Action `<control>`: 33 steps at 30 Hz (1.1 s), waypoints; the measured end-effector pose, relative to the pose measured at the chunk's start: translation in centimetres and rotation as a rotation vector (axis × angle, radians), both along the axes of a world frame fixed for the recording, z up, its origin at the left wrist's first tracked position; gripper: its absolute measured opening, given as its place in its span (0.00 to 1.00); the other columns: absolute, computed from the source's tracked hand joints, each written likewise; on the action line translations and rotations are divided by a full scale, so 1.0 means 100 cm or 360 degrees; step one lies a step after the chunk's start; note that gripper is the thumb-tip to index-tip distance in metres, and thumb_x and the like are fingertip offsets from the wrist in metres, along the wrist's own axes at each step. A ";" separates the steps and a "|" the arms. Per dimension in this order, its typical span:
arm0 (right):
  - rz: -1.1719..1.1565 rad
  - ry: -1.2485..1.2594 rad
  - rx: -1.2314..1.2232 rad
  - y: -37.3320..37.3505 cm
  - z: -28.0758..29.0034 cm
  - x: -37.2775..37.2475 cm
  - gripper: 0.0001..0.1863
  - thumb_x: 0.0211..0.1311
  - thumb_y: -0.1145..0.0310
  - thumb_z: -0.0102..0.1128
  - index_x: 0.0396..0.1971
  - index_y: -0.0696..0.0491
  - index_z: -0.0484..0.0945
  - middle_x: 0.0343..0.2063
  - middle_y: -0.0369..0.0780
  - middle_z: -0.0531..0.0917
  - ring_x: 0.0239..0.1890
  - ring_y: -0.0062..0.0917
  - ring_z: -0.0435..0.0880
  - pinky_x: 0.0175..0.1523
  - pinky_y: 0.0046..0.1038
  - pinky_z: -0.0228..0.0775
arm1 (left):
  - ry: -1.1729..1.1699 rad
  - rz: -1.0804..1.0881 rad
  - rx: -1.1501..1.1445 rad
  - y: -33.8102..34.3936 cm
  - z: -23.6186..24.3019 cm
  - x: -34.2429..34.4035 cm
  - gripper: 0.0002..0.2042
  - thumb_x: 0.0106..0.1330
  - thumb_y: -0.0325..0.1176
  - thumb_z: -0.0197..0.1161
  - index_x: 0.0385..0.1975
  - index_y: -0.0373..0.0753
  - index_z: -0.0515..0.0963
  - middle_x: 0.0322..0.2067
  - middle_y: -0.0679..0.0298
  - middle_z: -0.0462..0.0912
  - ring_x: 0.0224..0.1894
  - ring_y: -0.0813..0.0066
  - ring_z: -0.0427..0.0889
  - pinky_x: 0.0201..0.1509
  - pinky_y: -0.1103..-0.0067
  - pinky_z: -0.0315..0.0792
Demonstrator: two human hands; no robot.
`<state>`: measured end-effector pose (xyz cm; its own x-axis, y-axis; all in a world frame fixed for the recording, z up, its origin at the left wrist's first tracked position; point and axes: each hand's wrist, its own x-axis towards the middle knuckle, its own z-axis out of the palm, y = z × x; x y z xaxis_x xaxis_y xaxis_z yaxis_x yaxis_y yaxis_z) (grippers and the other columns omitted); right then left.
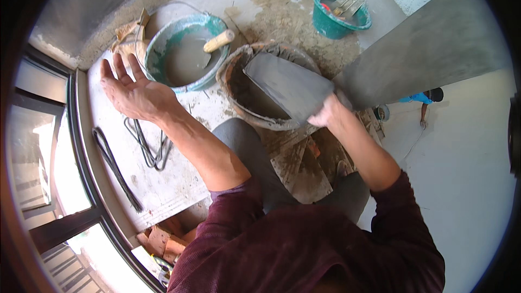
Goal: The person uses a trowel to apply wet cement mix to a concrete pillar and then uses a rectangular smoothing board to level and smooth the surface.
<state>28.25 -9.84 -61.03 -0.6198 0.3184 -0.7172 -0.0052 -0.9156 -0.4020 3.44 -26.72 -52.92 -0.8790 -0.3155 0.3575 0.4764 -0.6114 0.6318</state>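
My left hand (135,96) is open, palm up, beside a green bucket (157,55) of grey slurry holding a wooden-handled tool (219,40). Next, over the round mortar tub (232,101), is a flat grey blade (290,84), probably a plastering trowel; my right hand (328,110) grips its near end. Farther right stands a smaller green bucket (328,25).

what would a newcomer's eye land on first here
Probably the flat grey tapered plate, gripped by the right hand over a round brown-rimmed tub. Left of that, a round green bucket of grey mix holds a tool with a pale cylindrical handle. The bare left hand, open, appears beside the bucket.
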 end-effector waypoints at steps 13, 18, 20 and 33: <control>-0.0672 0.0461 0.2048 -0.045 0.124 0.234 0.30 0.65 0.58 0.60 0.62 0.58 0.67 0.53 0.39 0.77 0.55 0.23 0.75 0.61 0.27 0.64 | 0.0499 -0.0796 -0.0590 0.108 -0.010 0.090 0.21 0.78 0.40 0.44 0.60 0.29 0.68 0.60 0.51 0.70 0.60 0.59 0.72 0.61 0.64 0.69; -0.1033 -0.0570 0.3278 0.029 0.120 0.279 0.26 0.61 0.68 0.62 0.56 0.63 0.68 0.49 0.48 0.76 0.51 0.32 0.76 0.59 0.29 0.65 | 0.0996 -0.0916 -0.1032 0.107 -0.020 0.170 0.15 0.74 0.34 0.47 0.50 0.32 0.75 0.54 0.52 0.74 0.51 0.66 0.77 0.51 0.72 0.75; -0.1172 -0.0401 0.3229 0.043 0.120 0.270 0.25 0.60 0.70 0.62 0.55 0.63 0.69 0.48 0.48 0.76 0.50 0.35 0.77 0.58 0.30 0.66 | 0.1403 -0.0874 -0.1354 0.084 -0.023 0.184 0.13 0.71 0.34 0.51 0.42 0.31 0.78 0.46 0.50 0.77 0.49 0.60 0.77 0.52 0.69 0.71; -0.1219 -0.0352 0.3379 0.074 0.137 0.240 0.23 0.61 0.70 0.62 0.54 0.62 0.70 0.45 0.49 0.77 0.46 0.38 0.78 0.52 0.33 0.69 | 0.1328 -0.0987 -0.2769 -0.094 -0.106 0.178 0.18 0.63 0.45 0.60 0.45 0.39 0.80 0.56 0.53 0.73 0.65 0.52 0.66 0.72 0.52 0.45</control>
<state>52.22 -2.40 -47.34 -0.0334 0.5300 0.8473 0.1346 0.8424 -0.5217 21.28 -36.11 -63.47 -0.2046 0.9614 0.1837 0.9116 0.1188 0.3935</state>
